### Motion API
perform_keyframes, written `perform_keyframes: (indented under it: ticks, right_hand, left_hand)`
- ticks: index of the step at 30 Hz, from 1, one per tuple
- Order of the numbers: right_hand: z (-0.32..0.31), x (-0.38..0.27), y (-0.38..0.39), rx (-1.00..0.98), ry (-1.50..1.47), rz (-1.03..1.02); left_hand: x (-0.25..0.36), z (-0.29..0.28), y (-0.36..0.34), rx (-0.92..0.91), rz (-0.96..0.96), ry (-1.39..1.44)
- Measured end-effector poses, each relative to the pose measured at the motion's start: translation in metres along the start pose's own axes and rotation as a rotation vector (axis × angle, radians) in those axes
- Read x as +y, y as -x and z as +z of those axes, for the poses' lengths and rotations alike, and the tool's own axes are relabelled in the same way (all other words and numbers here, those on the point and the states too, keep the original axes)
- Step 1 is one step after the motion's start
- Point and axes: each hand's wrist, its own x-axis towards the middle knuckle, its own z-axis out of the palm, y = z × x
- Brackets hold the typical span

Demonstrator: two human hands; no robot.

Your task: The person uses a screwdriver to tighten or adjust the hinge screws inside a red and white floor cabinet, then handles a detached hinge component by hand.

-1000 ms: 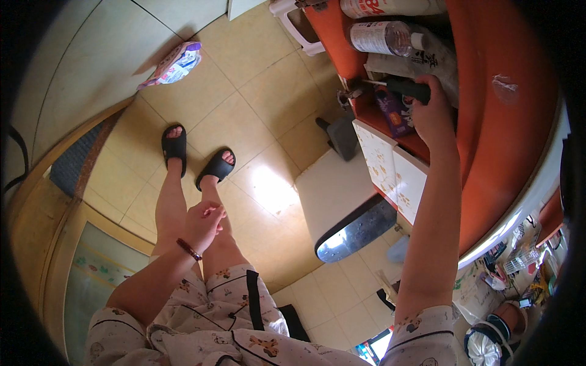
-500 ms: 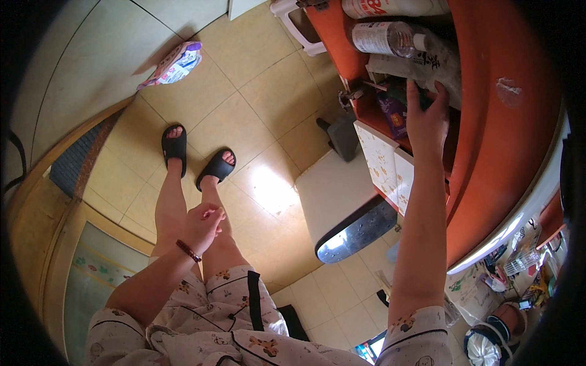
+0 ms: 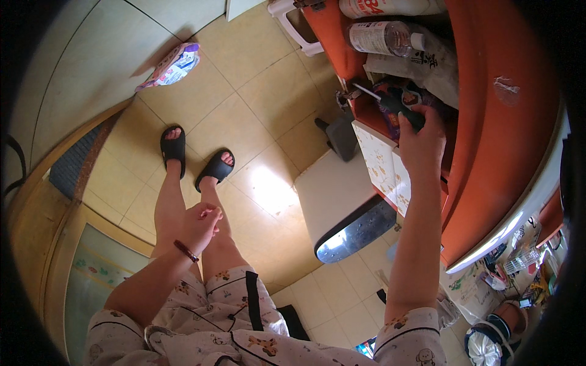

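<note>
My right hand (image 3: 423, 139) grips a screwdriver (image 3: 411, 117) by its dark green handle, at the opening of an orange cabinet (image 3: 494, 140). The metal shaft points up and to the left. Just behind the screwdriver lies a purple package (image 3: 390, 119), partly covered by it. Farther in are a crumpled translucent bag (image 3: 421, 68) and a clear plastic bottle (image 3: 381, 38) on its side. Below the right hand, a white floral door or drawer front (image 3: 379, 163) stands out from the cabinet. Over my lap, my left hand (image 3: 201, 227) is loosely curled, with nothing visible in it.
A beige boxy thing with a glossy dark edge (image 3: 357, 230) stands beside the cabinet, near a grey object (image 3: 343, 139). A colourful package (image 3: 177, 64) leans against the wall. A pale stool (image 3: 312, 47) is at the top. Clutter fills the lower right.
My right hand has drawn back toward me from deeper inside the cabinet, bringing out the screwdriver. More of the purple package now shows. The left hand has hardly moved.
</note>
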Motion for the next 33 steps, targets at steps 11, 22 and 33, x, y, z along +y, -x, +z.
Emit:
perform_keyframes:
  ticks: [11, 22, 33]
  right_hand:
    - [0.014, 0.008, -0.007, 0.015, 0.097, 0.08]
    - [0.017, -0.001, -0.003, 0.092, 0.129, 0.147]
    - [0.018, 0.005, -0.003, 0.106, 0.112, 0.18]
  left_hand:
    - [0.011, 0.005, 0.005, -0.028, 0.016, -0.009]
    - [0.013, 0.007, 0.005, -0.002, -0.011, -0.022]
    - [0.013, 0.007, 0.002, -0.035, 0.003, -0.04]
